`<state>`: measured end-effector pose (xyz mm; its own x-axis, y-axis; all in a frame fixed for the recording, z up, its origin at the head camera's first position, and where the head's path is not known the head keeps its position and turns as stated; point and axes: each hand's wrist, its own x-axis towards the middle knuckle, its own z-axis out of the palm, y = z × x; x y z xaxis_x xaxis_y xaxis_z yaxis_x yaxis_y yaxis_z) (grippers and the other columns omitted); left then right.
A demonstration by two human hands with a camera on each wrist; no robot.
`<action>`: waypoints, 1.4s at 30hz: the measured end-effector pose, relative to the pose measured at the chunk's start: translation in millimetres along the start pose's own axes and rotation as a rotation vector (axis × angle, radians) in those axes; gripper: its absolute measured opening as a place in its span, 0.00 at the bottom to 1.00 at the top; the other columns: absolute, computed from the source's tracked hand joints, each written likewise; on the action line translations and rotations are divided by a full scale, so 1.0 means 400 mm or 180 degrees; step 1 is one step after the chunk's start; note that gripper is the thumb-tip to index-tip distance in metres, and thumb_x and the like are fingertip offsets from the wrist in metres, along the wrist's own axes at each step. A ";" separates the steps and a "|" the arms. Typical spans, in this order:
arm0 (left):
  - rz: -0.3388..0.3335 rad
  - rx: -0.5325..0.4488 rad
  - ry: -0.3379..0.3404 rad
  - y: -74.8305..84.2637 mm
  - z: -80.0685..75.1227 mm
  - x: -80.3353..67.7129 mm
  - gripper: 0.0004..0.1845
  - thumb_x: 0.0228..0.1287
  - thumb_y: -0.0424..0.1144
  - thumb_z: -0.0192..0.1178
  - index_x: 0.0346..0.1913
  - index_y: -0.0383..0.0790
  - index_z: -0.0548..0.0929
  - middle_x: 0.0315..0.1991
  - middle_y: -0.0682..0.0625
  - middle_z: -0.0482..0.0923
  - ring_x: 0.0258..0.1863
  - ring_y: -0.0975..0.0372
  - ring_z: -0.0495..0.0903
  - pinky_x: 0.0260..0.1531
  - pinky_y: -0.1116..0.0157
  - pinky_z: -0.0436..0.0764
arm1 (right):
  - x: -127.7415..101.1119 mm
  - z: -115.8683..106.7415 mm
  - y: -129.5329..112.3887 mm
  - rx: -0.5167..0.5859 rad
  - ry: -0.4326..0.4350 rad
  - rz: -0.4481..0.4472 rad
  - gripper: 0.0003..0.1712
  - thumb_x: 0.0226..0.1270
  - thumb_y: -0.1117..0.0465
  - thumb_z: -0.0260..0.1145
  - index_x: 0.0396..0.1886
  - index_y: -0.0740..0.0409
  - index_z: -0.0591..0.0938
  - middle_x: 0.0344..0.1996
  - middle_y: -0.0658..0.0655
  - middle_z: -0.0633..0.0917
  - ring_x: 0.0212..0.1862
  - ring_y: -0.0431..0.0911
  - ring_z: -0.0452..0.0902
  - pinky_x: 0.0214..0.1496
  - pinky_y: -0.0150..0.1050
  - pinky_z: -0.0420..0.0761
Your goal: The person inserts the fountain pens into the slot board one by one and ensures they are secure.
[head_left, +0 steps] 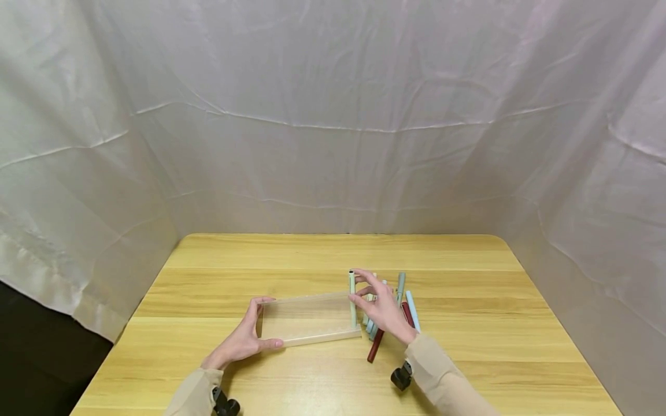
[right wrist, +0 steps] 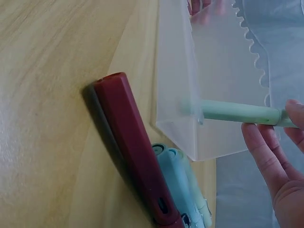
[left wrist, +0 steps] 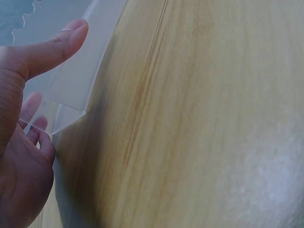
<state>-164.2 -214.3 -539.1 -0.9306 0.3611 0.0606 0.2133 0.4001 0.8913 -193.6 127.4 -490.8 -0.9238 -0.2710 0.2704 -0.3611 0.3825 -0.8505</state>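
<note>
A clear plastic pen rack (head_left: 307, 318) with scalloped edges stands on the table, slightly askew. My left hand (head_left: 240, 340) grips its left end, thumb over the front ledge and fingers round the back, as the left wrist view of the rack (left wrist: 76, 78) also shows. Between thumb and fingertips my right hand (head_left: 384, 311) pinches a pale green pen (head_left: 352, 300) near its upper end. That pen (right wrist: 237, 112) lies across the rack's right end, its lower end close behind the front ledge (right wrist: 173, 76).
Right of the rack, partly under my right hand, several loose pens lie in a heap. Among them are a dark red pen (head_left: 374, 348), a light blue pen (head_left: 412, 309) and a grey-green pen (head_left: 401, 286). The wooden table (head_left: 260, 254) ends at pale hanging cloth (head_left: 333, 173).
</note>
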 end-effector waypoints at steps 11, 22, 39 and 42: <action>-0.0072 -0.0001 -0.0022 -0.002 -0.001 0.002 0.52 0.47 0.41 0.79 0.70 0.35 0.56 0.74 0.31 0.53 0.79 0.35 0.45 0.77 0.34 0.41 | -0.005 0.004 0.004 -0.0035 -0.0104 -0.0041 0.33 0.69 0.63 0.68 0.72 0.56 0.71 0.59 0.66 0.80 0.42 0.55 0.87 0.33 0.28 0.85; -0.0051 -0.0033 -0.0031 -0.002 -0.002 0.003 0.53 0.47 0.42 0.79 0.70 0.36 0.56 0.74 0.32 0.53 0.79 0.35 0.45 0.77 0.34 0.41 | 0.002 0.005 0.006 0.0069 -0.0194 -0.0035 0.35 0.69 0.65 0.67 0.74 0.56 0.68 0.60 0.68 0.79 0.41 0.56 0.87 0.36 0.39 0.91; -0.0082 -0.0020 -0.0035 -0.006 -0.004 0.002 0.53 0.47 0.43 0.79 0.70 0.36 0.55 0.74 0.31 0.52 0.79 0.35 0.44 0.77 0.35 0.41 | 0.015 0.004 0.016 0.0294 -0.0342 0.0106 0.36 0.71 0.66 0.64 0.76 0.51 0.66 0.60 0.68 0.77 0.41 0.56 0.85 0.39 0.49 0.91; -0.0075 -0.0010 -0.0029 -0.007 -0.004 0.002 0.53 0.47 0.43 0.79 0.70 0.36 0.55 0.74 0.31 0.52 0.79 0.35 0.45 0.77 0.35 0.41 | 0.016 0.003 0.014 0.0302 -0.0370 0.0107 0.36 0.72 0.66 0.64 0.77 0.51 0.65 0.59 0.68 0.77 0.41 0.55 0.85 0.39 0.49 0.91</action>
<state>-166.1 -216.3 -540.9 -0.9325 0.3593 0.0355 0.1904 0.4058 0.8939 -201.2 126.7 -494.4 -0.9122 -0.3621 0.1916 -0.3116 0.3095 -0.8984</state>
